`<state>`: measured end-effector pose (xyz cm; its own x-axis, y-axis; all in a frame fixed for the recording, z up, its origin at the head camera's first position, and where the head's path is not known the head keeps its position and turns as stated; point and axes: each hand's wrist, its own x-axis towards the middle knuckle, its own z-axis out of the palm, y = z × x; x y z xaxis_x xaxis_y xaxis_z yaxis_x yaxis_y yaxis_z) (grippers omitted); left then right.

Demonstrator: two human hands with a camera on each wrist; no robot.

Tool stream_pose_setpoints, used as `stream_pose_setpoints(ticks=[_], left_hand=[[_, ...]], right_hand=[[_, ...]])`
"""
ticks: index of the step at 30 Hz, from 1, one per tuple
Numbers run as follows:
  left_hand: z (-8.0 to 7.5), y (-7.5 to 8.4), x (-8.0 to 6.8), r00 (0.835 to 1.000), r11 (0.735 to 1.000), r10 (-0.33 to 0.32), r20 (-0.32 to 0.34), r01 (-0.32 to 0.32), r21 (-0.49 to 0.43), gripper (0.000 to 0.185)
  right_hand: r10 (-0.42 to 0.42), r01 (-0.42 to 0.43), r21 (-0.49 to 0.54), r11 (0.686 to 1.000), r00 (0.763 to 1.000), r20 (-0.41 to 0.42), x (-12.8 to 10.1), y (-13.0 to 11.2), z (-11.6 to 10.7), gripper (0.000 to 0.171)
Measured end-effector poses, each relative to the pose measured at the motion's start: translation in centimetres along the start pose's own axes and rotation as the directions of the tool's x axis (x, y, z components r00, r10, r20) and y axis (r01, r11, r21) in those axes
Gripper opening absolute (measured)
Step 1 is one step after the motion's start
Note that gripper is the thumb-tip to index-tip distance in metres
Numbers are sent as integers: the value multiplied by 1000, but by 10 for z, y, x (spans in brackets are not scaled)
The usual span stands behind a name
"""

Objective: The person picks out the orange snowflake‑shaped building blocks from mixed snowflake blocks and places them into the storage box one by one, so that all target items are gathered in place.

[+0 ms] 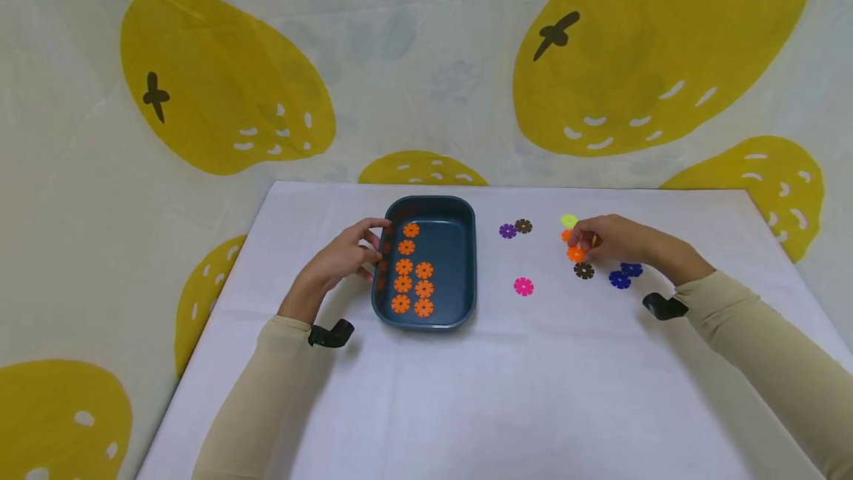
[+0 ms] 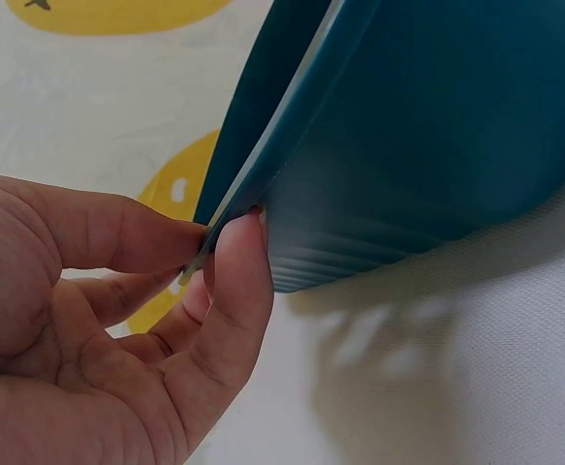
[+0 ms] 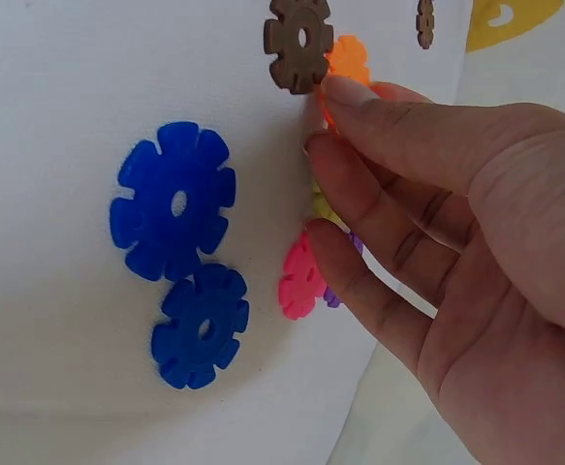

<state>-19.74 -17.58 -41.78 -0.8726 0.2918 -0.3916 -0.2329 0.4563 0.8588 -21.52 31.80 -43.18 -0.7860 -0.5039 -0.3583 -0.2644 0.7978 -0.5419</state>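
Observation:
At the left side of a dark blue tray (image 1: 460, 324), my left hand (image 1: 341, 254) pinches the rim between thumb and fingers; the left wrist view shows the tray's outer wall (image 2: 408, 126) close up. Flat orange notched discs (image 1: 423, 289) lie in the tray in two columns. On the right, my right hand (image 1: 609, 237) pinches an orange notched disc (image 1: 575, 254) with thumb and fingertips. Another orange disc (image 1: 567, 236) and a yellow-green disc (image 1: 569, 221) sit just beyond it. A brown disc (image 3: 298, 44) lies close to the thumb. My fingers partly hide several discs in the right wrist view.
Two blue discs (image 1: 620, 280) lie below the right hand. Between tray and hand are a pink disc (image 1: 523, 287), a purple disc (image 1: 508, 231) and another brown disc (image 1: 523, 226). A white cloth (image 1: 426, 406) covers the table; a patterned curtain (image 1: 426, 80) hangs behind it.

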Motion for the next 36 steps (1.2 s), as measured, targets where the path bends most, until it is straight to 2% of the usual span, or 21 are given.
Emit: stream_pose_setpoints(ticks=[10, 18, 23, 36], left_hand=[[-1, 2, -2, 1000, 1000, 17, 18, -16, -13, 65], [-2, 1, -2, 999, 1000, 26, 25, -26, -8, 65], [-2, 1, -1, 1000, 1000, 22, 20, -22, -6, 66], [-1, 2, -3, 1000, 1000, 21, 18, -21, -1, 65]], right_hand=[[-25, 25, -18, 1000, 1000, -18, 3, 3, 3, 24], [-45, 41, -75, 996, 997, -57, 6, 1, 4, 23], [-53, 48, -70, 996, 996, -69, 6, 2, 5, 24], [-52, 49, -42, 998, 997, -59, 1, -2, 1, 15]])
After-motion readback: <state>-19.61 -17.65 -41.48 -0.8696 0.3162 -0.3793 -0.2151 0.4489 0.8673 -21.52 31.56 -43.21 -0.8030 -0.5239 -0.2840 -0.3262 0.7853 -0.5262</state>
